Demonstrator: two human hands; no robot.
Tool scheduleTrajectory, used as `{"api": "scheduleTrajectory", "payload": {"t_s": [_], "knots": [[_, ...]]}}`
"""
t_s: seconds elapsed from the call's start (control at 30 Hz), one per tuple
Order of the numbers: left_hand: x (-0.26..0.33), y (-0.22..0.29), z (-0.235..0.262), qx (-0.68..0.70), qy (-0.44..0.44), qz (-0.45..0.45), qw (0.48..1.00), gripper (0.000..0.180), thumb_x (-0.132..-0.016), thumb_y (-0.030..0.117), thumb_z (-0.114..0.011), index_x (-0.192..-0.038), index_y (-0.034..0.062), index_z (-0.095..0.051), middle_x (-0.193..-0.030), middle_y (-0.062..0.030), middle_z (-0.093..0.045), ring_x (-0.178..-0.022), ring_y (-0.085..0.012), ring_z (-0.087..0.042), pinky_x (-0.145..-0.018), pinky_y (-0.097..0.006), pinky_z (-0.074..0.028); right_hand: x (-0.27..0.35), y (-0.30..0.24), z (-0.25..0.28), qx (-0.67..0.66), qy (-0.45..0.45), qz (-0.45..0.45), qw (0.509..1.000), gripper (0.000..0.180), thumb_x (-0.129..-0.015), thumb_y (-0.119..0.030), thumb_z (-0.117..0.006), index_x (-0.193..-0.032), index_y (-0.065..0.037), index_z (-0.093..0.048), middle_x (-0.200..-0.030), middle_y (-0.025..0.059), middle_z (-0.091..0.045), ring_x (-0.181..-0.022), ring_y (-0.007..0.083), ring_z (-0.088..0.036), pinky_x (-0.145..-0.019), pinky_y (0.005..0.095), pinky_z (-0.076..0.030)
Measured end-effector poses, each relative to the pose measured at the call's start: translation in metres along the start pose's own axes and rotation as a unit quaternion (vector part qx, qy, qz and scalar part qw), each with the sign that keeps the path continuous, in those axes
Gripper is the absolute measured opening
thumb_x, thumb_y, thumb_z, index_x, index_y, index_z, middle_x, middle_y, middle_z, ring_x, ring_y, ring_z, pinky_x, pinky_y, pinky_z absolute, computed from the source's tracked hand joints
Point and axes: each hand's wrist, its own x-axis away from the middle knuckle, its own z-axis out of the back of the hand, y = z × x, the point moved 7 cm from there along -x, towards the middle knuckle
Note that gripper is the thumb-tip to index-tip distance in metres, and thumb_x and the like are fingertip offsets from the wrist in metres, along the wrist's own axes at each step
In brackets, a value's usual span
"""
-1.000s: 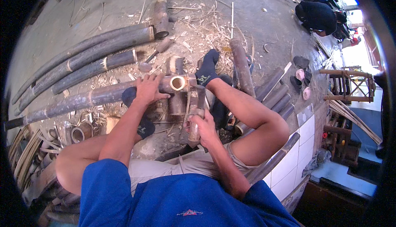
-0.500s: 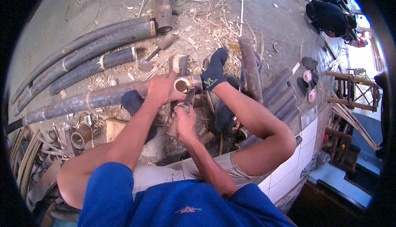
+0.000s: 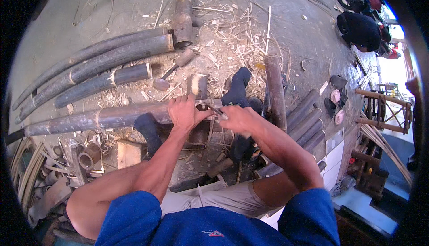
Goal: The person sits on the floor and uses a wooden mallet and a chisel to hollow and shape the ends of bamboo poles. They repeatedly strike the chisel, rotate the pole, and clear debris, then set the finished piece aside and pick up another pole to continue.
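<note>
The right hand (image 3: 237,118) is blurred, but its fingers look closed around a small blade (image 3: 219,113), set at the edge of the round hole (image 3: 203,106) near the pole's end. The left hand (image 3: 184,112) grips the pole (image 3: 120,115) from above, fingers bent over its far side and thumb beside the hole, close to the blade; how far the grip wraps underneath cannot be seen. The pole lies crosswise before the person, running out to the left, its holed end seemingly propped across a short log (image 3: 198,85), with a sock (image 3: 237,89) right by that end. The step in hand looks like trimming the rim of the hole. The next move would call for short, controlled strokes, the left hand pinning the pole against rolling and its thumb clear of the edge. Beyond the log lie a handled tool (image 3: 184,58) and scattered shavings (image 3: 223,60); more poles (image 3: 120,51) lie to the left, and a tube (image 3: 275,92) to the right.
</note>
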Motion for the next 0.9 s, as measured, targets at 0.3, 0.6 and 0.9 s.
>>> {"api": "scheduleTrajectory", "payload": {"t_s": [0.3,0.6,0.9], "knots": [[0.004,-0.027,0.005,-0.051,-0.177,-0.125,0.975,0.090,-0.060,0.069,-0.083,-0.123,0.0097,-0.060,-0.118,-0.0207,-0.067,-0.114,-0.0358,-0.064,-0.101,-0.050,-0.045,0.028,-0.022,-0.044,0.055,0.062,0.041,0.996,0.046,-0.086,-0.034,-0.065,-0.114,0.002,-0.060,-0.090,0.0318,-0.070,-0.087,0.0503,-0.069,-0.081,0.0580,-0.055],[0.005,-0.039,-0.011,-0.019,-0.048,-0.136,0.989,0.067,-0.064,0.055,-0.083,-0.113,0.0129,-0.065,-0.108,-0.0100,-0.072,-0.110,-0.0282,-0.066,-0.095,-0.045,-0.047,0.006,-0.079,-0.087,-0.479,0.154,-0.100,0.858,0.028,-0.094,-0.030,-0.062,-0.101,-0.003,-0.064,-0.081,0.0128,-0.068,-0.074,0.0266,-0.068,-0.070,0.0433,-0.054],[0.010,-0.043,0.000,0.003,-0.107,-0.154,0.982,0.075,-0.069,0.053,-0.083,-0.129,0.0129,-0.062,-0.122,-0.0100,-0.068,-0.118,-0.0286,-0.063,-0.101,-0.047,-0.044,0.008,-0.060,-0.092,-0.234,0.188,-0.036,0.953,0.033,-0.091,-0.027,-0.064,-0.111,-0.001,-0.059,-0.076,0.0166,-0.067,-0.064,0.0336,-0.067,-0.067,0.0484,-0.055]]}}
